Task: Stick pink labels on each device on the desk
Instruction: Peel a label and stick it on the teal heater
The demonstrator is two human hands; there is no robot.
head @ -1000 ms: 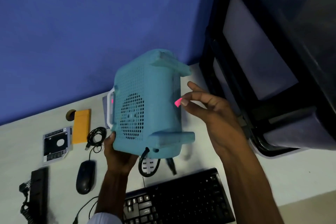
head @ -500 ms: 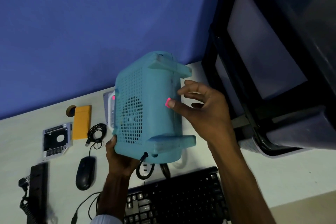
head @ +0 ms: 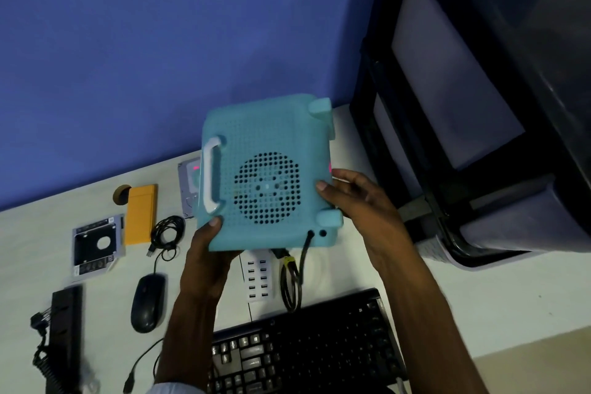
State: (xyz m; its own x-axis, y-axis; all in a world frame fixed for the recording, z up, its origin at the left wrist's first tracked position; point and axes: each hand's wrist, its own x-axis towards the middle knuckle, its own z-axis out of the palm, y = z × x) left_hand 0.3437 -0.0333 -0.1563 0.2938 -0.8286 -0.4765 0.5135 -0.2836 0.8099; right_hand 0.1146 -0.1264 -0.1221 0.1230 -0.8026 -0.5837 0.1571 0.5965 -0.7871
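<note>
So the blue box [head: 265, 176], held mid-frame with the left hand [head: 206, 259] and the right hand [head: 358, 201] both curled round its edges, shows a pink label [head: 329, 167] on its right side, but the mouse [head: 147, 304] and keyboard [head: 307, 349] lower down look bare.

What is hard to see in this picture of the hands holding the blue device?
Head view only.
Pink label: only a sliver shows at the blue device's right edge; that side faces away.
Hard drive: mostly hidden behind the device.
Keyboard: cut off by the bottom edge, partly covered by the forearms.
Right hand: some fingertips hidden behind the device's side.
Black power strip: blurred, cut off below.
</note>
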